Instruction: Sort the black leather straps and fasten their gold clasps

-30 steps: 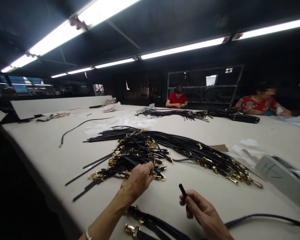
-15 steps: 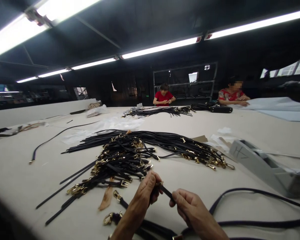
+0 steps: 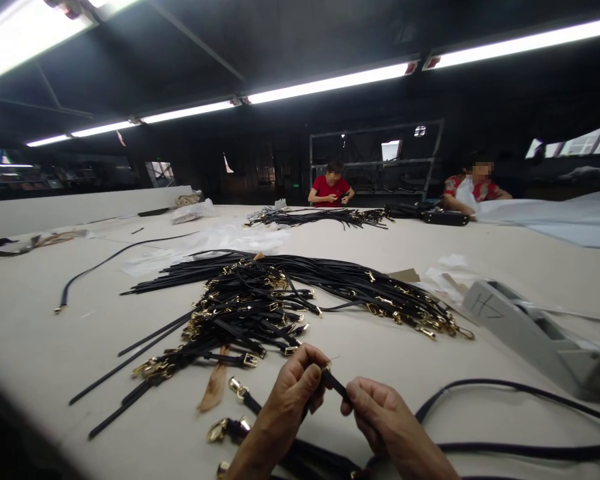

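A narrow black strap (image 3: pixel 337 385) runs between my hands above the near part of the table. My left hand (image 3: pixel 295 387) is closed on one end, where a small gold metal fitting (image 3: pixel 327 367) shows at the fingertips. The right hand (image 3: pixel 383 410) pinches the same strap a short way along. My palms and fingers hide the rest of it. Below and left of my left wrist lie wider black straps (image 3: pixel 310 453) with gold snap hooks (image 3: pixel 219 430). Beyond my hands is a heap of black straps with gold buckles (image 3: pixel 240 313).
A grey tape dispenser (image 3: pixel 535 340) stands at the right, with a looped black strap (image 3: pixel 510 383) before it. A long bundle of straps (image 3: pixel 330 270) lies behind the heap, near crumpled clear plastic (image 3: pixel 220 240). Two people (image 3: pixel 333 187) work at the far side.
My hands stay on the strap with little movement, and the gold fitting shows more clearly at my left fingertips. The view shifts slightly. At far right, a person has lifted part of a pale sheet.
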The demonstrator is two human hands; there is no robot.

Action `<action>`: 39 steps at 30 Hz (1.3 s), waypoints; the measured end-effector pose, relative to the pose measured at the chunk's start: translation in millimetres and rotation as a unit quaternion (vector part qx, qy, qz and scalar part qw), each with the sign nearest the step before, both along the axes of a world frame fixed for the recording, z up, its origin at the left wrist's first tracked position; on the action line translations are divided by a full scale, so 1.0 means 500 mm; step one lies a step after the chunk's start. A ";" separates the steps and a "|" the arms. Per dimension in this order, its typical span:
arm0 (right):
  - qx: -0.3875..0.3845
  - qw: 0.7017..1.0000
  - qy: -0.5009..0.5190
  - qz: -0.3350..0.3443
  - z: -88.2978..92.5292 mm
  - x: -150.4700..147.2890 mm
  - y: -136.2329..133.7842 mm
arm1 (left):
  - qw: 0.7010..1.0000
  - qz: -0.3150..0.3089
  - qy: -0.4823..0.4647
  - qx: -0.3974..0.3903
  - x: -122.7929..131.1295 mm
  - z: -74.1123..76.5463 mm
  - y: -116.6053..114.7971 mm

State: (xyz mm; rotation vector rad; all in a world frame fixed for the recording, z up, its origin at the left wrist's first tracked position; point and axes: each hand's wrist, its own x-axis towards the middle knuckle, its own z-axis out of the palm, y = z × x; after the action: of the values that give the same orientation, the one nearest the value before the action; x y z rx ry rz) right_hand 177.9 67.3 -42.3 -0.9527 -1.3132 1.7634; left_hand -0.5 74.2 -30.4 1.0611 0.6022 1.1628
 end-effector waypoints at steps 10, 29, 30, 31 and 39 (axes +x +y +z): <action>0.007 1.000 0.022 0.011 0.015 0.003 -0.005 | 0.999 0.011 0.029 0.027 0.008 0.012 -0.008; 0.217 0.962 -0.087 -0.141 0.027 -0.018 -0.017 | 0.947 0.053 0.292 0.122 0.061 0.011 -0.032; 0.196 0.967 -0.053 -0.153 0.030 -0.013 -0.016 | 0.947 0.049 0.304 0.094 0.061 0.013 -0.032; 0.172 0.971 -0.006 -0.163 0.036 -0.007 -0.015 | 0.946 0.045 0.313 0.068 0.060 0.015 -0.032; 0.025 0.938 0.309 -0.153 0.106 0.035 -0.016 | 0.965 -0.073 0.253 0.001 0.050 0.041 -0.030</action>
State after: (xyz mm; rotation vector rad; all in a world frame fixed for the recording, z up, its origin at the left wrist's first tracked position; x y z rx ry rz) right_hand 195.3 59.2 10.6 -0.4707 -0.7536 1.5889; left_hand 24.6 59.2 -10.1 1.3921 0.9025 0.7610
